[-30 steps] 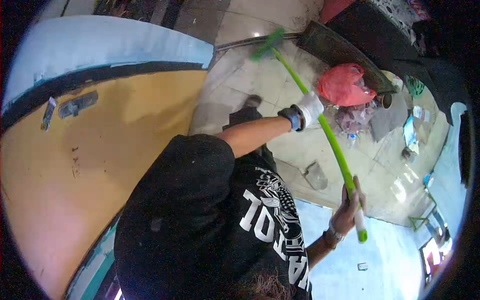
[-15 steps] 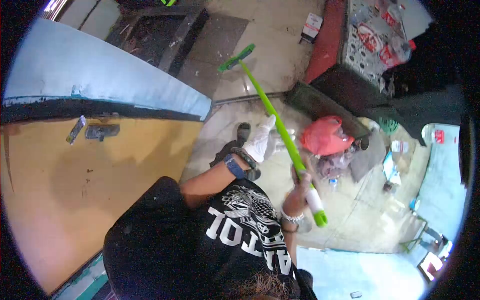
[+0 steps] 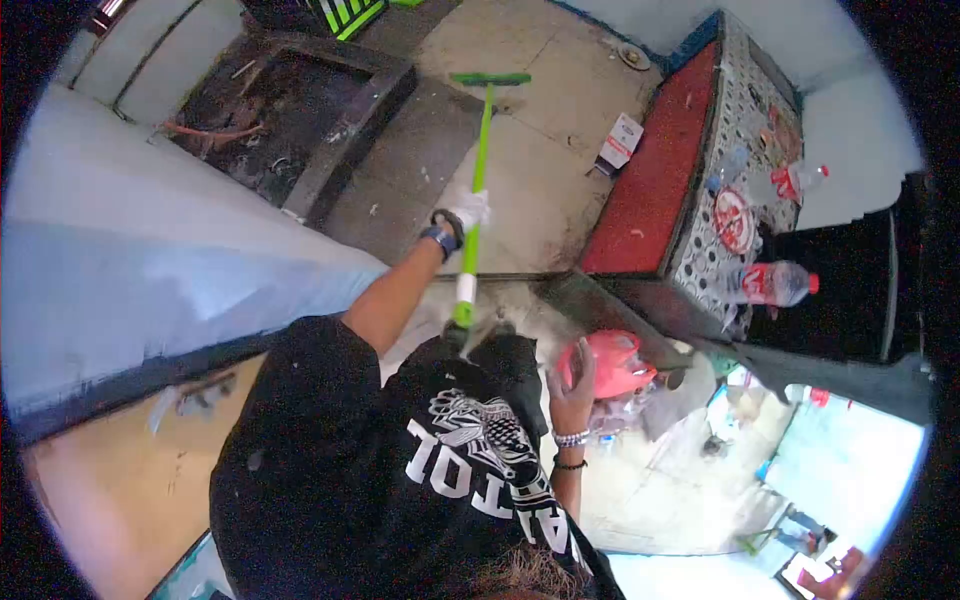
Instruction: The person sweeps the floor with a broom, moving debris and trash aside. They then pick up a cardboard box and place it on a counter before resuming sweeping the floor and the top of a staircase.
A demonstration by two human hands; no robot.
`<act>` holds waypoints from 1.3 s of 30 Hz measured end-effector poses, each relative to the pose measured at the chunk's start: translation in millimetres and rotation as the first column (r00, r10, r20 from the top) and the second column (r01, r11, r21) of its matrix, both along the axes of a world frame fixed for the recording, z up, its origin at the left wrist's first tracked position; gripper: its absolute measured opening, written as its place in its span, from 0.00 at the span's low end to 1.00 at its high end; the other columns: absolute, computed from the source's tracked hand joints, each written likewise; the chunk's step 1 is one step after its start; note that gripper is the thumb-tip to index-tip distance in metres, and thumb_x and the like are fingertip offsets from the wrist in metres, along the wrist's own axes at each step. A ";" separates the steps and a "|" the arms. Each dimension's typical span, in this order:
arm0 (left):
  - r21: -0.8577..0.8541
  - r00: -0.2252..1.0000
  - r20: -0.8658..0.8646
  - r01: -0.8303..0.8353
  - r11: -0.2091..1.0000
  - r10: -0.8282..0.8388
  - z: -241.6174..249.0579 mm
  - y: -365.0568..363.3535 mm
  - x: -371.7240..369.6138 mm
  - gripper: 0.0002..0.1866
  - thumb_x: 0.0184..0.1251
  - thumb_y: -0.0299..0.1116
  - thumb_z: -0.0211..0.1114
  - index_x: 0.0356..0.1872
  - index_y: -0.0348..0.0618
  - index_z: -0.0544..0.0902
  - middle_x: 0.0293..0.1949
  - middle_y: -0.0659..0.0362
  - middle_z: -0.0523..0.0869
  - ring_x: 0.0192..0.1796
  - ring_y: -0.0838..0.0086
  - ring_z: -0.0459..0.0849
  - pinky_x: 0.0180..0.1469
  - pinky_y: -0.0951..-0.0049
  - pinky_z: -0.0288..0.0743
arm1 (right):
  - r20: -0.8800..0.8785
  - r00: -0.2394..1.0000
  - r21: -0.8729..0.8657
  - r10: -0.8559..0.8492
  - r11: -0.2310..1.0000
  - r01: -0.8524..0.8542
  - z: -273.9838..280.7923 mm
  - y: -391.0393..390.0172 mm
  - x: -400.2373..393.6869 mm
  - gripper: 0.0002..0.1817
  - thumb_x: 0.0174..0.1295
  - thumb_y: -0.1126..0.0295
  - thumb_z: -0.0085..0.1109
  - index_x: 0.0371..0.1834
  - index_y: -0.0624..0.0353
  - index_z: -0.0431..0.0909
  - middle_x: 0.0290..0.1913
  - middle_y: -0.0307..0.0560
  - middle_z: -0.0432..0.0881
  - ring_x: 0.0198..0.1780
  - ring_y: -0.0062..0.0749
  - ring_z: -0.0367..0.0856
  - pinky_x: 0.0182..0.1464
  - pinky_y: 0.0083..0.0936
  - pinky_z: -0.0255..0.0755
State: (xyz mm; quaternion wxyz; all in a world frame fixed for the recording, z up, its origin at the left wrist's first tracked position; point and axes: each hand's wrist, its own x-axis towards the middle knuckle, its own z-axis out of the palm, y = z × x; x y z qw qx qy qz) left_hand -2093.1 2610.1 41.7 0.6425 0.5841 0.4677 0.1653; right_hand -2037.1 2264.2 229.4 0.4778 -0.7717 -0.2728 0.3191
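Note:
My left hand (image 3: 468,208), in a white glove with a dark blue watch at the wrist, wraps round a green long-handled floor tool (image 3: 481,150). Its narrow crosswise head (image 3: 490,79) rests toward the far floor. The handle's white section and green end point back at my body. My right hand (image 3: 572,396), bare and wearing bead bracelets, is off the handle with its fingers apart. In this view it overlaps the edge of a red plastic bag (image 3: 618,362) on the floor.
On the right, a counter with a red side (image 3: 655,170) carries plastic bottles (image 3: 765,284) and a red-and-white plate (image 3: 733,222). A small white box (image 3: 620,142) lies on the floor beside it. At left are a pale wall (image 3: 190,270) and a dark sunken basin with a raised rim (image 3: 350,130).
My right hand has let go of the handle and moved down. My left hand has closed on the handle and moved forward. The tool now points straighter ahead, and my view has shifted.

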 end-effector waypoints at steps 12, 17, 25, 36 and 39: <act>0.221 0.642 -0.748 0.001 0.975 0.169 -158.6 192.7 -20.4 0.21 0.62 0.50 0.44 0.27 0.43 0.77 0.26 0.57 0.81 0.29 0.60 0.78 0.31 0.58 0.69 | -0.135 0.967 -0.084 0.218 0.969 -0.231 -86.5 208.0 200.5 0.25 0.57 0.72 0.52 0.59 0.60 0.60 0.56 0.56 0.69 0.57 0.36 0.68 0.57 0.27 0.62; -0.007 0.533 -0.846 0.040 0.999 -0.027 -6.2 44.0 -64.6 0.25 0.62 0.52 0.42 0.29 0.40 0.78 0.26 0.50 0.81 0.30 0.56 0.79 0.32 0.59 0.69 | -0.219 0.971 -0.149 0.101 0.980 -0.135 -59.8 305.7 292.9 0.23 0.57 0.75 0.52 0.57 0.62 0.62 0.55 0.56 0.69 0.55 0.39 0.70 0.56 0.27 0.64; 0.179 0.481 -0.877 0.304 0.936 0.011 44.6 43.8 -17.3 0.08 0.58 0.33 0.48 0.29 0.43 0.75 0.21 0.49 0.78 0.25 0.58 0.79 0.25 0.56 0.69 | -0.127 0.982 -0.230 0.140 0.959 -0.167 -58.5 389.3 397.7 0.19 0.59 0.72 0.52 0.54 0.63 0.66 0.51 0.49 0.72 0.52 0.34 0.73 0.52 0.26 0.67; -0.005 0.667 -0.699 -0.366 0.931 0.259 -54.1 503.0 218.3 0.24 0.60 0.49 0.44 0.39 0.40 0.79 0.37 0.46 0.81 0.43 0.58 0.80 0.44 0.61 0.71 | -0.023 0.929 -0.402 0.369 0.848 -0.347 -98.6 484.2 553.5 0.16 0.59 0.68 0.53 0.50 0.60 0.70 0.30 0.35 0.70 0.25 0.16 0.62 0.26 0.16 0.62; -0.047 0.660 -0.729 -0.312 0.949 0.181 -84.4 462.1 202.9 0.22 0.60 0.49 0.45 0.35 0.40 0.78 0.31 0.49 0.80 0.35 0.60 0.78 0.37 0.61 0.70 | -0.112 0.928 -0.492 0.355 0.792 -0.362 -101.5 499.7 572.2 0.16 0.59 0.67 0.53 0.50 0.61 0.70 0.37 0.40 0.73 0.33 0.22 0.66 0.35 0.20 0.63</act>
